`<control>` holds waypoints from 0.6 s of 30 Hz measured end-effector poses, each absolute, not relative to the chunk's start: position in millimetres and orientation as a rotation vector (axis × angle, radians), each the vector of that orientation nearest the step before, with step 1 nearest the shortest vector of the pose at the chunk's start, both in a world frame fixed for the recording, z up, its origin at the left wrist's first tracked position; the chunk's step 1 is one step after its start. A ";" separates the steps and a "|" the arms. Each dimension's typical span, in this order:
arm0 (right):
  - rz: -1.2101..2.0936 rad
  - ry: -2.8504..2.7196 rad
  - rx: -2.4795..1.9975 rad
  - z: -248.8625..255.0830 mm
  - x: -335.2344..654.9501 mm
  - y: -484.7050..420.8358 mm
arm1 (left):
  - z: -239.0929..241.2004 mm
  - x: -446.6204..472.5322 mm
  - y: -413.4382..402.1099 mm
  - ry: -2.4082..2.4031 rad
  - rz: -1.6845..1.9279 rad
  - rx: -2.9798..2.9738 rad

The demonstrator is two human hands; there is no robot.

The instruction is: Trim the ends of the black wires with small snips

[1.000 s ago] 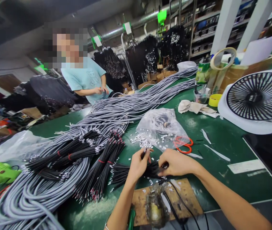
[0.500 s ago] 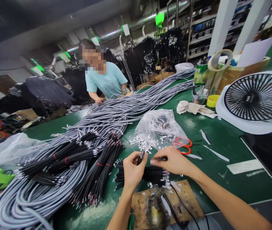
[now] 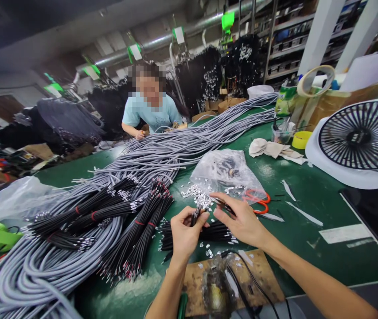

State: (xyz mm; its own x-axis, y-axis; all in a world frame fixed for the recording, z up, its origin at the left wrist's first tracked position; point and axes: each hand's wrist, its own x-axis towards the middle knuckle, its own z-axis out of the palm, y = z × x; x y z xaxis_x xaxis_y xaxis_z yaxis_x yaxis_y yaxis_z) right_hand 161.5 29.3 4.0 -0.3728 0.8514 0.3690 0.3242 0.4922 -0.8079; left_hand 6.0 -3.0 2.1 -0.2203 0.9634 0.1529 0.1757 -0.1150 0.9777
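My left hand point(image 3: 184, 232) is closed round a few short black wires point(image 3: 194, 215) whose ends stick up above the fingers. My right hand point(image 3: 240, 219) hovers just to its right, fingers pinched on a thin dark wire piece point(image 3: 224, 204). Beneath both hands lies a loose bundle of short black wires point(image 3: 208, 231) on the green table point(image 3: 308, 208). A scatter of small white terminals point(image 3: 197, 196) lies just beyond my fingertips, beside a clear plastic bag point(image 3: 225, 175).
Tied black wire bundles point(image 3: 135, 230) rest on a long heap of grey cables point(image 3: 59, 266) to the left. Orange scissors point(image 3: 257, 201), a white fan point(image 3: 358, 141), a wooden board point(image 3: 235, 279) near me. A person in a light blue shirt point(image 3: 150, 115) works across the table.
My right hand lifted off the wire bundle and moved up toward the terminals, holding a thin piece. The left hand stayed closed on its wires. The person opposite shifted to the right.
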 end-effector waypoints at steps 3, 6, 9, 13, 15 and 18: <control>0.731 -2.046 -1.023 3.4 159.9 25.1 | 0.1 3.9 -2.8 1.447 1.463 1.275; 0.671 -2.142 -1.058 5.0 159.7 21.9 | 0.7 3.7 -3.1 1.454 1.481 1.296; 0.640 -2.150 -1.058 5.5 160.4 22.1 | 2.7 4.9 -3.7 1.469 1.473 1.323; 0.658 -2.075 -0.989 2.9 160.1 24.9 | 4.2 6.2 -4.2 1.469 1.450 1.332; 0.669 -2.062 -0.963 1.9 159.6 25.5 | 3.9 6.5 -4.2 1.461 1.446 1.338; 0.671 -2.057 -0.958 1.9 159.2 25.2 | 3.0 6.6 -4.0 1.452 1.430 1.343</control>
State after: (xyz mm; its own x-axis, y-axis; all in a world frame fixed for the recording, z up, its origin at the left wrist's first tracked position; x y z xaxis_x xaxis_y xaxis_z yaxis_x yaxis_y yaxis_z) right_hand 159.2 25.2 1.9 -0.4330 0.8019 0.4118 0.4048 0.5811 -0.7060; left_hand 6.6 -4.0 3.0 -0.2296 0.9555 0.1851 0.1997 -0.1399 0.9698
